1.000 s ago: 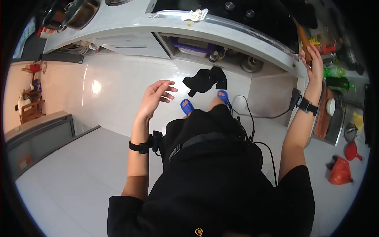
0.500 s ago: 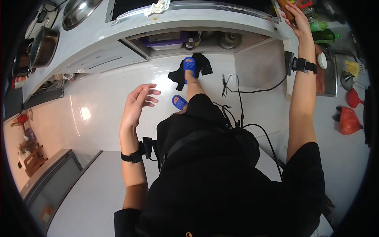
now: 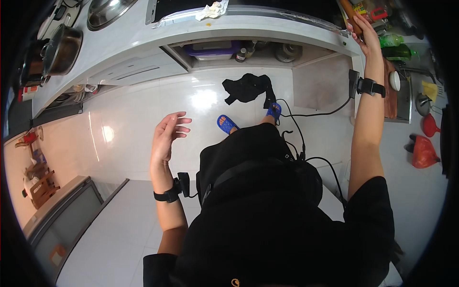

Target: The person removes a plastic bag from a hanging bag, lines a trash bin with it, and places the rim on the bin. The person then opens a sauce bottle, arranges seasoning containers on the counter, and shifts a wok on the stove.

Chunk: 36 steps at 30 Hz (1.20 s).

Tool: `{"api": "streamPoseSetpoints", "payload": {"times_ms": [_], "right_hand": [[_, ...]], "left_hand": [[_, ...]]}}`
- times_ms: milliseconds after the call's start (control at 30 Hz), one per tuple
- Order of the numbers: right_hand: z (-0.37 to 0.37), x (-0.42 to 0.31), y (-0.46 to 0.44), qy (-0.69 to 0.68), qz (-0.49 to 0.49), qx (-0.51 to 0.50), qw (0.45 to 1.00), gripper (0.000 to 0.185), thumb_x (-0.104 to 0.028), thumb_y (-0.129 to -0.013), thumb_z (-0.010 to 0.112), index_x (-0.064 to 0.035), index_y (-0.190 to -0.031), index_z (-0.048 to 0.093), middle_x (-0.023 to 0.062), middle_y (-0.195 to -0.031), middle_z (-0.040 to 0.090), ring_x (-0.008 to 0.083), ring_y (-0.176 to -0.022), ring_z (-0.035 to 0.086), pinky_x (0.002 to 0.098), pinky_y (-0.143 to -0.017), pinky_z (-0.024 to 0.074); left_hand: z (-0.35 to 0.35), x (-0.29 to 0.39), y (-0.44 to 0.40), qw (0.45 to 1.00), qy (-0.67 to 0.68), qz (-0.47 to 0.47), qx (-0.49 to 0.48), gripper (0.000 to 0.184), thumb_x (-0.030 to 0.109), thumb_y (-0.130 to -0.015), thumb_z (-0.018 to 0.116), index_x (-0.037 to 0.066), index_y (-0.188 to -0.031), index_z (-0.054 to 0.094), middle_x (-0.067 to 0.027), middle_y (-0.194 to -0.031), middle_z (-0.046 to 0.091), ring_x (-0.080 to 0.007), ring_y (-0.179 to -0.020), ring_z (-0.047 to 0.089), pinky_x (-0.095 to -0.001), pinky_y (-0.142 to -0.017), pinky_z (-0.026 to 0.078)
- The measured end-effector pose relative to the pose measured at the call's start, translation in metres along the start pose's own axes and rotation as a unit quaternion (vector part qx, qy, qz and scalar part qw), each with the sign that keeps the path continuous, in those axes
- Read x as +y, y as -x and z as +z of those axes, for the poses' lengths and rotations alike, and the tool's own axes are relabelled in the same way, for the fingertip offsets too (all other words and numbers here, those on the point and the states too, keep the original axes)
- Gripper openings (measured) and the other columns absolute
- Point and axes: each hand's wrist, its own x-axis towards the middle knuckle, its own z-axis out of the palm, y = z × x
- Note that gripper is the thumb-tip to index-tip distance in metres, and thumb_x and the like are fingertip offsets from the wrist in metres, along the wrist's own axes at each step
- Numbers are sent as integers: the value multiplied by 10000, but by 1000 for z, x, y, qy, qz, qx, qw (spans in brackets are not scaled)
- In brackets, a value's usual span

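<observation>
My left hand hangs over the floor beside my body, empty, its fingers loosely curved and apart. At the top right, my right arm reaches to the counter by the stove. There my right hand has its fingers around a brown, wooden-looking handle; whatever the handle belongs to is out of view. Green plastic bottles lie or stand just right of that hand. On the floor ahead of my feet is a crumpled black cloth.
A black stovetop with a crumpled white tissue is in front. Pots stand at the left. An open cabinet holds a purple-rimmed box. Cables hang near my right side. A red bag lies on the right counter.
My right foot has drawn back from the black cloth toward my body and to the right. Both hands keep about the same pose, with the right still at the brown handle.
</observation>
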Motion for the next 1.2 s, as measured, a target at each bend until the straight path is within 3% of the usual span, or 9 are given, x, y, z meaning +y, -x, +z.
{"api": "streamPoseSetpoints", "payload": {"times_ms": [267,333,467,533,600,633,867,967,1200], "right_hand": [[1,-10,16,17,19,18,1000,448,-237,-822,675,-110,-1223,522,50,-997,628,144,-794,660,194,-557,531],[-3,-6,18,45,19,10,999,385,-272,-843,651,-153,-1199,560,5,-985,640,97,-798,639,186,-589,477],[-17,3,-1,85,-13,-3,996,365,-272,-822,672,-147,-1157,598,-4,-995,636,92,-793,637,174,-533,410],[-14,-1,5,86,-16,5,996,362,-271,-817,676,-140,-1146,604,-12,-962,635,81,-739,618,174,-506,374],[7,-20,33,101,-37,17,994,280,-127,-859,558,-4,-1109,536,44,-674,580,93,-497,525,196,-377,354],[11,-21,36,90,-47,36,994,253,-149,-847,583,-9,-1056,584,19,-636,574,76,-461,499,194,-371,336],[2,-19,35,140,-44,86,985,235,-172,-824,613,-9,-991,631,17,-621,580,77,-441,486,204,-372,341],[-8,-13,28,128,-57,43,989,203,-166,-830,602,-11,-958,634,17,-617,580,78,-443,489,199,-370,332],[-10,-8,26,70,-55,30,996,252,-148,-844,583,-1,-1048,586,22,-639,585,80,-459,504,188,-368,333]], "left_hand": [[15,11,-39,998,-25,12,-60,373,333,-942,449,20,-1102,573,-85,-931,654,-120,-722,597,-235,-674,477],[25,16,-47,997,-28,16,-69,371,333,-942,450,22,-1100,576,-84,-927,655,-119,-720,597,-234,-672,477],[41,20,-57,995,-36,21,-86,366,329,-940,452,25,-1095,584,-83,-923,656,-116,-717,598,-233,-672,477],[49,21,-56,995,-39,16,-87,364,327,-940,451,25,-1096,585,-82,-922,656,-116,-716,598,-234,-672,476],[55,23,-54,995,-45,17,-85,363,324,-941,450,25,-1097,585,-82,-922,656,-117,-715,598,-235,-672,476],[55,25,-51,995,-49,17,-80,357,315,-940,451,23,-1096,583,-83,-922,656,-118,-717,595,-239,-672,471],[52,31,-55,992,-97,3,-79,371,326,-942,449,18,-1104,577,-85,-932,654,-119,-723,596,-240,-674,472],[58,35,-53,992,-95,14,-86,380,331,-945,445,14,-1112,571,-89,-939,650,-123,-735,597,-242,-675,471],[41,8,-21,998,-56,-19,-38,391,336,-950,439,11,-1132,556,-95,-950,643,-133,-738,595,-245,-676,470]]}}
